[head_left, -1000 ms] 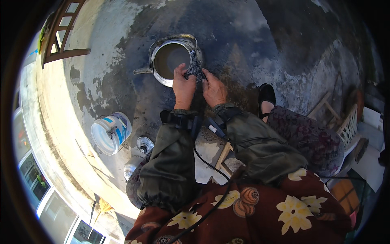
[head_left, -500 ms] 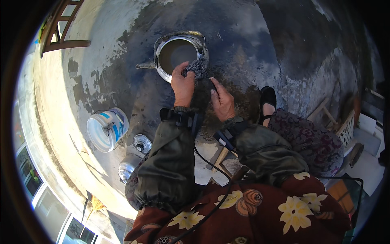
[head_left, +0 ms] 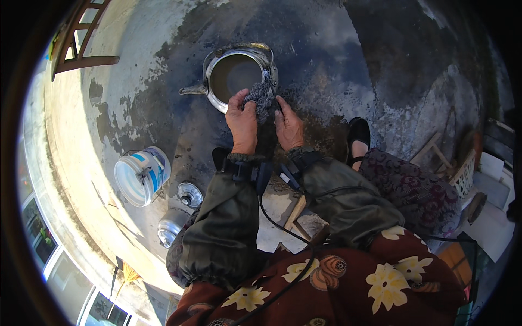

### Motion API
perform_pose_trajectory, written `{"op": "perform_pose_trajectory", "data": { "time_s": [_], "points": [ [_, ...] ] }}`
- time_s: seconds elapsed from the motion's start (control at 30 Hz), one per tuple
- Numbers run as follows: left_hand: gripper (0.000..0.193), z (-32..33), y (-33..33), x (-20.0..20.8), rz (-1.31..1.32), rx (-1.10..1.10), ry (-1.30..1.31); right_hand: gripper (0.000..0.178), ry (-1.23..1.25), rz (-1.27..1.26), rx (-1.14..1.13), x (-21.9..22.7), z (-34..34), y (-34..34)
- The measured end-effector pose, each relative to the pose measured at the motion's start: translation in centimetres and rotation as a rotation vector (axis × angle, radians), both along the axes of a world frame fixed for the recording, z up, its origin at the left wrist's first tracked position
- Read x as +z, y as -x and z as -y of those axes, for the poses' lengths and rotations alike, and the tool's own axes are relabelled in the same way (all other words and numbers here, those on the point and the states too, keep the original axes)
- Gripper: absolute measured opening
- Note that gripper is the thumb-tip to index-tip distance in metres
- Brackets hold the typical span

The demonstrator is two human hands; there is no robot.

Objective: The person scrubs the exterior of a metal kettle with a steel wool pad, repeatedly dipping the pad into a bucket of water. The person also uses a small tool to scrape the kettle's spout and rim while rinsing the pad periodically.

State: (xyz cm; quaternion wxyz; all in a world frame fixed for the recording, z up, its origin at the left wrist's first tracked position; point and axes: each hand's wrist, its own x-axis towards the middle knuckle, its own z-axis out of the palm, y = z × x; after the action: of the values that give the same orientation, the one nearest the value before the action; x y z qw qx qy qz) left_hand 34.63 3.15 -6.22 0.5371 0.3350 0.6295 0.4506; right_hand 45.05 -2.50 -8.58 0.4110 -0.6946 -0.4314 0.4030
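A metal kettle [head_left: 216,99] with a wide open top stands on the wet ground, its spout pointing left and murky liquid inside. My left hand [head_left: 242,127] is closed on a grey steel wool scrubber [head_left: 260,95], which lies against the kettle's near right rim. Close beside it, my right hand [head_left: 289,128] is closed around a thin dark tool whose tip reaches toward the scrubber and kettle side. Most of that tool is hidden by my fingers, so its kind is unclear.
To the left stands a white and blue plastic bucket [head_left: 134,180]. A round metal lid [head_left: 189,194] and a metal pot [head_left: 172,225] are by my left arm. A wooden chair [head_left: 87,63] is at the far left. At the right are my shoe [head_left: 358,134] and a white basket [head_left: 465,174].
My right hand has moved left and turned more upright, nearer the scrubber, so the tool shows less. My left hand and the scrubber have shifted slightly. The kettle has moved slightly left.
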Motion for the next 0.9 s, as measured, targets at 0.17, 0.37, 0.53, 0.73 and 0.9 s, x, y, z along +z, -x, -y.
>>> {"op": "perform_pose_trajectory", "data": {
  "time_s": [0.17,0.37,0.53,0.73,0.9],
  "points": [
    [0.032,-0.6,0.3,1.4,0.113,0.007,0.118,0.04,0.177,-0.537,-0.099,1.7,0.3,0.3],
    [0.033,-0.7,1.4,1.2,0.208,-0.041,0.158,0.039,-0.045,-0.137,0.071,1.4,2.5,-1.4],
    [0.034,-0.4,1.6,0.6,0.119,-0.149,0.048,0.039,-0.222,0.139,0.031,-0.5,1.5,-0.8],
    [0.042,-1.1,2.7,1.0,-0.647,-0.549,-0.375,0.041,-0.044,-0.03,-0.01,-1.4,0.5,0.6],
    [0.041,-2.0,4.0,0.3,-1.047,-0.748,-0.638,0.042,-0.026,0.047,-0.036,-0.2,0.6,1.9]
  ]
}}
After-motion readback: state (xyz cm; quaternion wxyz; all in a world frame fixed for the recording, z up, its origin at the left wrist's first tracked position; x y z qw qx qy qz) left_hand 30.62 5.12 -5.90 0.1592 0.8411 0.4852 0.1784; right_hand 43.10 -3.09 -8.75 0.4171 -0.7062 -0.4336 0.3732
